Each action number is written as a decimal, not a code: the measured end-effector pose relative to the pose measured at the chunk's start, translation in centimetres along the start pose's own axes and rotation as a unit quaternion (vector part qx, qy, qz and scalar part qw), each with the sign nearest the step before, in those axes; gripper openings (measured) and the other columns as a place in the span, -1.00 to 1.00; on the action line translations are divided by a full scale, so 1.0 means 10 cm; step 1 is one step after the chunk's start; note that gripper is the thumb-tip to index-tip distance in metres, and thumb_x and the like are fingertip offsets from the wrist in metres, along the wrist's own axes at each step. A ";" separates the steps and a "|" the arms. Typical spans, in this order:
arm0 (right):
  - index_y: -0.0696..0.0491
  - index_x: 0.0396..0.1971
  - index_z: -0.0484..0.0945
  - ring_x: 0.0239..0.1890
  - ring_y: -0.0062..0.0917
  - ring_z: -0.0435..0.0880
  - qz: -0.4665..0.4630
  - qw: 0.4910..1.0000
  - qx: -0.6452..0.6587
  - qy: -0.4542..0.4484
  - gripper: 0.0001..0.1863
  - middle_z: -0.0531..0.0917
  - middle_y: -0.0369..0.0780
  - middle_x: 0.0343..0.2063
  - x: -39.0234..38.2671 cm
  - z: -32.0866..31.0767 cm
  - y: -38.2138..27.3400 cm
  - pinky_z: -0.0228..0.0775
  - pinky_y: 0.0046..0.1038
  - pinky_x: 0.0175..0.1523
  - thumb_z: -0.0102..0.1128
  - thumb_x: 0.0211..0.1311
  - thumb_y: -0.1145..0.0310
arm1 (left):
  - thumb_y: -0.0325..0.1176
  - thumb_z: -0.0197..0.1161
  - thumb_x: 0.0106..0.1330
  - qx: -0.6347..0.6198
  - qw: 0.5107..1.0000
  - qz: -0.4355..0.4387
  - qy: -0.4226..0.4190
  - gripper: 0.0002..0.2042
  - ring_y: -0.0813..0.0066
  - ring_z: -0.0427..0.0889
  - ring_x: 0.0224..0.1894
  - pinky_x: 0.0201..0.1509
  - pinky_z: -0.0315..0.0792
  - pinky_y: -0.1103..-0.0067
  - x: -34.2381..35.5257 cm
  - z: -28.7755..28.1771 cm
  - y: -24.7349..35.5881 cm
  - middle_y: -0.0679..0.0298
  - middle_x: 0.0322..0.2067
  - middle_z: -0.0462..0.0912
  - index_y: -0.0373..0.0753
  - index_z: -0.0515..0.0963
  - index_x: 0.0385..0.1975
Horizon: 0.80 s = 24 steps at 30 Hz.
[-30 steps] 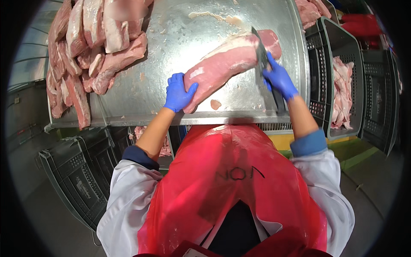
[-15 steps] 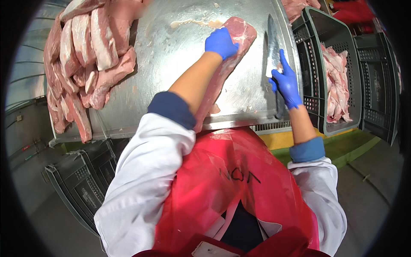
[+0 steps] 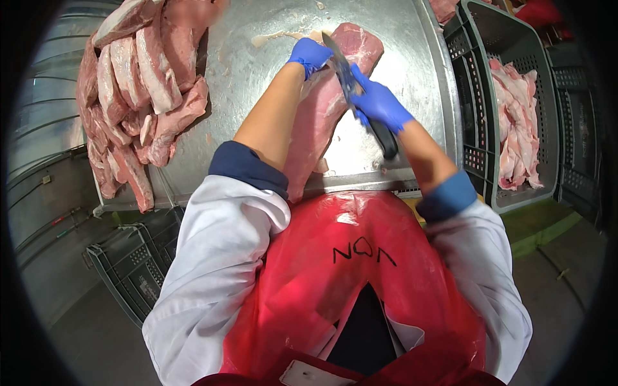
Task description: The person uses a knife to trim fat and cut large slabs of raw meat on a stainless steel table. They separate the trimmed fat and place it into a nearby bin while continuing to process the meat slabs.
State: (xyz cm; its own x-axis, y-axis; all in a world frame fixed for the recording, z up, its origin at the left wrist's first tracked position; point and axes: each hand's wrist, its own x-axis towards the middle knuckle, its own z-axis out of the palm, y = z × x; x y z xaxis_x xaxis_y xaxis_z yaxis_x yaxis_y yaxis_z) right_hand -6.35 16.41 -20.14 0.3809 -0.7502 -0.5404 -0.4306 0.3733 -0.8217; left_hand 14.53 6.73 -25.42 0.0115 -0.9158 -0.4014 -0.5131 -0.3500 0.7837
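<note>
**Two gloved hands, one long cut of meat**

Two blue gloves work the same piece. The left hand (image 3: 310, 55) has its fingers curled down over the far end of the loin (image 3: 322, 116), pressing it onto the table (image 3: 257, 58). The right hand (image 3: 378, 103) is closed tight round the dark handle of a knife (image 3: 351, 83), whose blade runs up and left from the fist and ends just beside the left fingers, lying against the loin's right flank.

The loin lies directly under both hands. Its long axis runs away from the body, from the near table edge up and slightly right to the far end. The left forearm lies along that same line, covering much of the near half. The left fingers sit farther out than the right; the right hand is just right of the meat's midline, touching or nearly touching it.

Well left of the left hand, a pile of similar cuts (image 3: 132, 103) is heaped on the table. Right of the knife hand, past the table edge, a dark crate (image 3: 479, 38) holds pale trimmings (image 3: 515, 122). Another crate (image 3: 129, 270) stands low at the left.
</note>
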 end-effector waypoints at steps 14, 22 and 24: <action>-0.19 0.55 -0.07 -0.59 -0.50 0.63 -0.041 0.997 0.008 -0.068 -0.16 0.62 -0.16 -0.55 -0.02 0.11 0.05 0.56 -0.40 -0.40 0.07 0.31 0.36 | -0.38 0.31 0.13 0.104 0.992 0.067 -0.003 -0.78 0.49 0.57 -0.49 -0.43 0.43 0.51 0.07 -0.32 0.06 0.20 -0.49 0.64 -0.47 0.65 -0.42; -0.29 0.54 0.00 -0.63 -0.60 0.59 -0.033 0.992 -0.017 -0.119 -0.16 0.62 -0.21 -0.58 -0.26 0.25 0.12 0.51 -0.50 -0.47 0.05 0.28 0.45 | -0.32 0.34 0.11 0.048 0.998 0.035 0.003 -0.75 0.46 0.60 -0.42 -0.35 0.51 0.50 -0.10 -0.67 0.21 0.21 -0.46 0.65 -0.43 0.65 -0.37; -0.24 0.54 -0.02 -0.64 -0.61 0.58 -0.032 0.991 -0.002 -0.128 -0.16 0.62 -0.21 -0.60 -0.18 0.28 0.09 0.50 -0.50 -0.48 0.01 0.27 0.48 | -0.32 0.34 0.11 -0.036 0.999 0.036 0.001 -0.75 0.45 0.60 -0.42 -0.35 0.51 0.49 -0.16 -0.70 0.24 0.21 -0.46 0.65 -0.43 0.65 -0.38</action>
State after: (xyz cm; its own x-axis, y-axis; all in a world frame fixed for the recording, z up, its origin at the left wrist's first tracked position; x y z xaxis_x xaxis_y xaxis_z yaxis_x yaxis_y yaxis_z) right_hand -5.15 19.60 -20.37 0.6022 -0.6087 -0.5166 -0.4025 0.3274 -0.8549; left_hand 19.25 5.97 -19.57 -0.0207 -0.9395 -0.3420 -0.4501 -0.2967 0.8423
